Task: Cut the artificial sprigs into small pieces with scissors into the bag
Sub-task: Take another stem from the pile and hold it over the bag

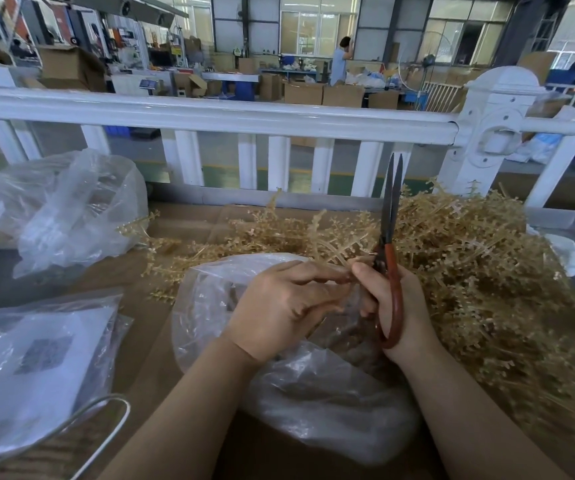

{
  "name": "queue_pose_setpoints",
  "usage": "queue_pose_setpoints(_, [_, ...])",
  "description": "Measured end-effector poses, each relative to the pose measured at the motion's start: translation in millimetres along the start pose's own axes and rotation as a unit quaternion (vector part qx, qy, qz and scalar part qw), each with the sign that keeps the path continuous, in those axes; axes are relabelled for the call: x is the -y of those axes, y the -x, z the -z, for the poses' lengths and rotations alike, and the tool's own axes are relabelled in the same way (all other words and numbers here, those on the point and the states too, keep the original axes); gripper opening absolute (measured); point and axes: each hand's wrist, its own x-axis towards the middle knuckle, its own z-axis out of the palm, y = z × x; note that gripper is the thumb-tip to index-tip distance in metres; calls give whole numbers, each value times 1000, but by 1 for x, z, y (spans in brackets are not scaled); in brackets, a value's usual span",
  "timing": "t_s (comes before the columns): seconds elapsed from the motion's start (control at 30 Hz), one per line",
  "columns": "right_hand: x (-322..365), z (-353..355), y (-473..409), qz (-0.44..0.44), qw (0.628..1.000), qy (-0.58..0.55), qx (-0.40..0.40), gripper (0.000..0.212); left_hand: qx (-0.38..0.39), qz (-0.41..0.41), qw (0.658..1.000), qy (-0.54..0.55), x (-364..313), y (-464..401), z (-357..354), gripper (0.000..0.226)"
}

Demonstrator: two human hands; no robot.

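Observation:
A large heap of tan artificial sprigs [480,258] covers the right half of the table. In front of me lies a clear plastic bag [317,386] with brown cut pieces inside. My right hand [397,299] grips red-handled scissors [391,216], blades nearly together and pointing up. My left hand [279,303] hovers over the bag's mouth, and its fingertips pinch the stem of one sprig [317,233] close to the scissors' pivot.
A crumpled clear bag [61,206] lies at the back left. Another bag with a white printed sheet [33,368] rests at the front left beside a white cord [99,414]. A white fence rail [210,116] borders the table's far side.

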Motion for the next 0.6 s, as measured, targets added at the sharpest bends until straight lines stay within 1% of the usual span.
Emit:
queue_pose_setpoints(0.07, [-1, 1, 1, 20, 1000, 0, 14, 6, -10, 27, 999, 26, -2, 0, 0, 20])
queue_pose_setpoints(0.13, [-1, 2, 1, 34, 999, 1, 22, 8, -51, 73, 994, 62, -3, 0, 0, 29])
queue_pose_setpoints(0.17, [-1, 2, 2, 31, 999, -12, 27, 11, -76, 98, 989, 76, -4, 0, 1, 33])
queue_pose_setpoints(0.2, [-1, 2, 1, 24, 999, -32, 35, 19, -102, 127, 983, 89, -4, -1, 2, 36])
queue_pose_setpoints(0.27, [0, 2, 1, 14, 998, -48, 41, 32, -150, 216, 956, 126, -3, -3, 4, 41])
queue_pose_setpoints(0.33, [0, 3, 0, 19, 998, -41, 37, 34, -173, 311, 914, 197, -1, -4, 7, 45])
queue_pose_setpoints(0.37, [-1, 3, 0, 24, 998, -36, 35, 32, -166, 343, 893, 240, 2, -4, 8, 47])
queue_pose_setpoints(0.43, [-2, 3, 0, 38, 998, -33, 31, 24, -118, 382, 861, 313, 5, -3, 9, 53])
queue_pose_setpoints(0.5, [-3, 2, -1, 47, 998, -38, 32, 8, -60, 429, 829, 354, 6, -2, 11, 70])
queue_pose_setpoints(0.53, [-3, 2, -1, 48, 997, -41, 34, 5, -28, 459, 807, 371, 6, -3, 13, 77])
queue_pose_setpoints(0.6, [-1, 0, 0, 51, 997, -46, 44, 10, 51, 514, 746, 420, 5, -4, 15, 90])
